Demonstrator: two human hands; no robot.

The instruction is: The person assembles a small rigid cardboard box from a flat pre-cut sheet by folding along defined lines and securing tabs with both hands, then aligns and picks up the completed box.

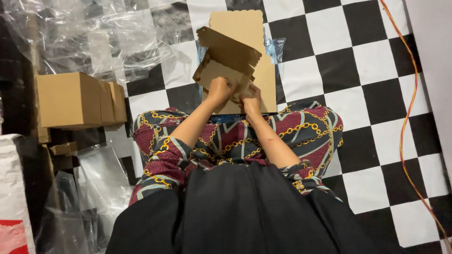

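Both hands (238, 91) grip a half-folded cardboard box (226, 59).

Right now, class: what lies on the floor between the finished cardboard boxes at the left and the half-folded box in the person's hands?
In the head view, between the finished boxes and the half-folded box lie crumpled clear plastic sheeting and checkered floor.

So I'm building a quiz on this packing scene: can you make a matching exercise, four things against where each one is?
Things:
1. folded cardboard piece
2. closed cardboard boxes
3. orange cable
4. clear plastic sheeting

Places:
A. along the right side of the checkered floor
B. crumpled at upper left
C. held in both hands, left hand and right hand
D. on the floor to the person's left

Pairs: 1-C, 2-D, 3-A, 4-B
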